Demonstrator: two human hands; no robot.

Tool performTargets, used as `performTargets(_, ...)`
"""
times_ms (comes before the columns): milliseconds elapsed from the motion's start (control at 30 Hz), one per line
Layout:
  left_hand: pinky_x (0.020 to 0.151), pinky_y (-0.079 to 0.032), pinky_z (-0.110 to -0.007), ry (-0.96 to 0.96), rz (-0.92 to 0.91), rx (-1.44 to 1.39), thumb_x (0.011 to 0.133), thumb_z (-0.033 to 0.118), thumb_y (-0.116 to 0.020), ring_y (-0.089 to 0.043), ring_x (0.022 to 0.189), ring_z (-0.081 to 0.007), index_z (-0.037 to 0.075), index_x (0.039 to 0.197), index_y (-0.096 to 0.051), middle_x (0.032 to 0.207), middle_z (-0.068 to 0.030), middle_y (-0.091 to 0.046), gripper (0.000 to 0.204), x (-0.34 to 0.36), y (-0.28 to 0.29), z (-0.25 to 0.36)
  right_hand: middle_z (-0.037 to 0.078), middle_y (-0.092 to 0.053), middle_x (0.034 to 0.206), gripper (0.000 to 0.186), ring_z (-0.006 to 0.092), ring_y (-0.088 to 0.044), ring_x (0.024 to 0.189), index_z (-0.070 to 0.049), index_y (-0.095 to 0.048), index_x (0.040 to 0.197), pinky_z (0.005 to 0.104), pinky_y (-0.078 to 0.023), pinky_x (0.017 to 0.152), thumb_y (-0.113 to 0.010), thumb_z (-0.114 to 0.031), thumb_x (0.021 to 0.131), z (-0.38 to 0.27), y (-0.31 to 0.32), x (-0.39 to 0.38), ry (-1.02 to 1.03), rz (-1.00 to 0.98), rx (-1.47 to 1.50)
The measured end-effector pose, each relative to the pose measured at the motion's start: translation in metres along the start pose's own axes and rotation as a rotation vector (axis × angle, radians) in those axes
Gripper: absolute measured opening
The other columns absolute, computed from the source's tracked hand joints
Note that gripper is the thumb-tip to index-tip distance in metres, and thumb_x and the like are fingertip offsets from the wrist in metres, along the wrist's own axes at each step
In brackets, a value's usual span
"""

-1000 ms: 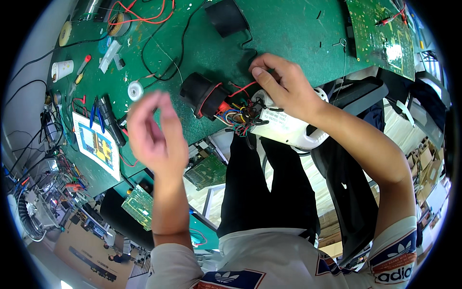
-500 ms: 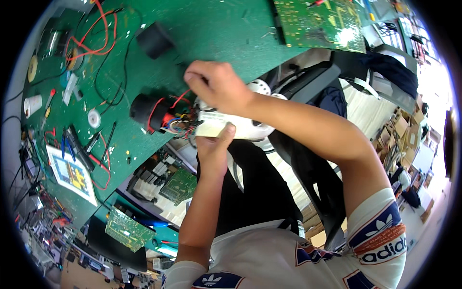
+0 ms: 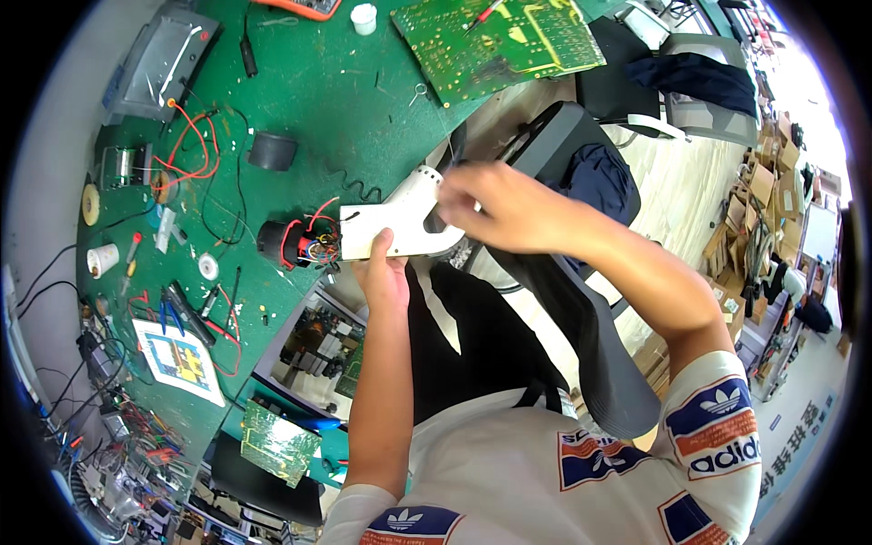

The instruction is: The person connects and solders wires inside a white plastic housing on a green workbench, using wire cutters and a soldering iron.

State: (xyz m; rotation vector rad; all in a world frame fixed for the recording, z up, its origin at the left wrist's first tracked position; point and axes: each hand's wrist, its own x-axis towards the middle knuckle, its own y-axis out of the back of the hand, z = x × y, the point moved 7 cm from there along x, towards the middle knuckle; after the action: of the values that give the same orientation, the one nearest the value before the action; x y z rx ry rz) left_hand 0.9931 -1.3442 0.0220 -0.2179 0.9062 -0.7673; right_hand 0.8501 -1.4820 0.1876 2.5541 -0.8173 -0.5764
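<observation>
My left hand [image 3: 384, 274] grips a white plastic housing [image 3: 372, 227] from its near side, thumb laid on top. The housing has a forked, curved right part with small holes at its upper tip. Colored wires [image 3: 320, 247] come out of its left end and run to a black round part [image 3: 278, 243] with red wire around it, on the bench edge. Beside the forked right end is my right hand [image 3: 481, 207], smeared by motion. Its fingers look bent, but what they hold, if anything, cannot be made out.
On the green bench [image 3: 309, 104] lie a black cylindrical cap [image 3: 272, 152], a large green circuit board [image 3: 500, 45], red test leads [image 3: 193, 159], a white spool [image 3: 208, 265], pliers [image 3: 170, 313] and a printed sheet [image 3: 179, 361]. A black chair [image 3: 581, 381] stands close on the right.
My right hand has moved right, from above the wired end to the forked end. The housing is now less covered and shows its forked shape. The whole view has shifted.
</observation>
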Motion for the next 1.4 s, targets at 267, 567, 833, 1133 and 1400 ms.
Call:
performTargets(267,0.086,-0.054,-0.051,0.161,0.184,0.083,0.081,0.013,-0.075,-0.062,0.107,-0.0258,0.007,0.125,-0.052,0.121,-0.0082,-0.061,0.05,0.005,0.011,0.002,0.016,-0.061,0.109,0.044,0.0329,-0.051,0.115,-0.005,-0.061,0.116,0.0487,-0.04,0.099,-0.07,-0.025,0.078,-0.076,-0.026,-0.159,-0.224,0.004,-0.68)
performTargets(567,0.097,-0.047,-0.052,0.24,0.162,0.13,0.078,0.022,-0.079,-0.056,0.116,-0.0247,0.009,0.126,-0.053,0.123,-0.007,-0.06,0.055,0.014,0.013,-0.001,0.024,-0.051,0.13,0.065,0.0396,-0.056,0.115,0.001,-0.041,0.137,0.0438,-0.05,0.091,-0.06,0.0,0.075,-0.062,-0.051,-0.252,-0.621,0.44,-0.373)
performTargets(833,0.093,-0.049,-0.049,0.269,0.183,0.204,0.078,0.026,-0.08,-0.059,0.111,-0.023,0.009,0.124,-0.055,0.119,-0.0061,-0.061,0.055,-0.001,0.005,0.007,0.016,-0.06,0.123,0.053,0.0331,-0.053,0.12,-0.002,-0.055,0.124,0.0483,-0.037,0.106,-0.058,0.0,0.071,-0.053,-0.091,-0.388,-0.901,0.504,-0.458)
performTargets(1133,0.091,-0.05,-0.05,0.248,0.149,0.2,0.077,0.026,-0.081,-0.059,0.111,-0.0245,0.008,0.129,-0.05,0.12,-0.0072,-0.061,0.063,0.003,0.006,0.009,0.015,-0.059,0.131,0.052,0.031,-0.048,0.13,0.0,-0.059,0.123,0.0483,-0.029,0.114,-0.057,0.003,0.071,-0.009,-0.12,-0.509,-0.959,0.319,-0.593)
performTargets(1400,0.097,-0.044,-0.054,0.27,0.14,0.188,0.076,0.025,-0.081,-0.058,0.115,-0.0271,0.009,0.126,-0.054,0.121,-0.0072,-0.061,0.059,0.008,0.011,0.002,0.013,-0.053,0.138,0.056,0.031,-0.041,0.136,-0.004,-0.058,0.126,0.0523,-0.025,0.114,-0.059,-0.001,0.07,0.012,-0.119,-0.589,-0.991,0.198,-0.695)
